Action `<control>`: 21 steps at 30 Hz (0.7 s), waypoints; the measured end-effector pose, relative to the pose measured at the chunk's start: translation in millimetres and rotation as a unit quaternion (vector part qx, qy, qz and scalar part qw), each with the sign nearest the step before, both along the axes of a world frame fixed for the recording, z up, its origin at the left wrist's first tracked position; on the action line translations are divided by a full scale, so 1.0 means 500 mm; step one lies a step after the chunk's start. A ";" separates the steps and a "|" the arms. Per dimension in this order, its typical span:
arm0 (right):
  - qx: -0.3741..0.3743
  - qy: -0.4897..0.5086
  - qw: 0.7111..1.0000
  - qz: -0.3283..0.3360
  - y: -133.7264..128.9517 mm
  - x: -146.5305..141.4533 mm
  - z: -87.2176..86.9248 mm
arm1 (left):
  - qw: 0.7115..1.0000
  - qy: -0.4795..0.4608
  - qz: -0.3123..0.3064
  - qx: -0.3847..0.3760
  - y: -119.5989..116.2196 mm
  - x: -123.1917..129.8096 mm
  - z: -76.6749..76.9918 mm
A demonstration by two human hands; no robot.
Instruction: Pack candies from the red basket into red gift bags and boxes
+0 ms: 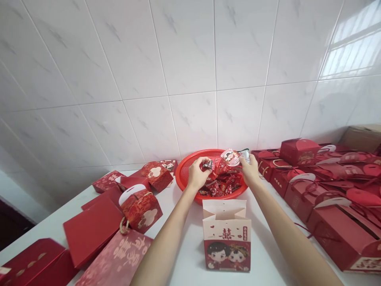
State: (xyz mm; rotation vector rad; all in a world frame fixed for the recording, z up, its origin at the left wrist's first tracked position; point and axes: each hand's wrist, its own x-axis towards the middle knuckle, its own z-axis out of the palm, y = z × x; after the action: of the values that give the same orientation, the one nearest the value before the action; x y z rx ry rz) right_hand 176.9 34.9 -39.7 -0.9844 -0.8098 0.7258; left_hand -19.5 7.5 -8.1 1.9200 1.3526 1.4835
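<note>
A red plastic basket (183, 174) on the white table holds many wrapped sweets (223, 186), mostly red. Over its left part, my left hand (199, 173) is closed, pinching a small dark-and-red wrapped sweet (208, 164). My right hand (249, 168) is closed over the basket's right rim, its fingers on a pale silvery packet (244, 154). Between the hands shows a round printed piece with a cartoon figure (230, 157). Nearer than the basket, an open-topped paper box (226, 246) with two cartoon faces stands upright.
Red boxes (92, 230) and a pink-red printed bag (120, 258) lie on the left. Rows of closed red gift boxes (342, 230) with cord handles fill the right side. A brown carton (361, 137) is at the far right. Behind the table (186, 254) rises a tiled wall.
</note>
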 end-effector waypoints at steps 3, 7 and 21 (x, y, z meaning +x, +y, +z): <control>0.006 0.012 1.000 -0.004 -0.002 0.001 0.002 | 0.999 -0.018 0.034 -0.013 -0.002 -0.001 0.004; 0.005 0.012 1.000 -0.009 0.002 0.006 -0.002 | 0.995 0.024 0.082 -0.041 -0.005 -0.005 0.010; -0.011 -0.005 0.999 0.049 -0.011 -0.006 0.010 | 0.940 0.317 0.063 -0.111 -0.011 0.016 -0.001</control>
State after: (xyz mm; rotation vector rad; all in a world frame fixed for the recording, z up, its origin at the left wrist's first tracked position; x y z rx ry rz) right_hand 174.0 29.2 -34.7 -0.9733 -0.8652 0.8165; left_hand -11.5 2.1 -8.6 2.2854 1.8412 0.7141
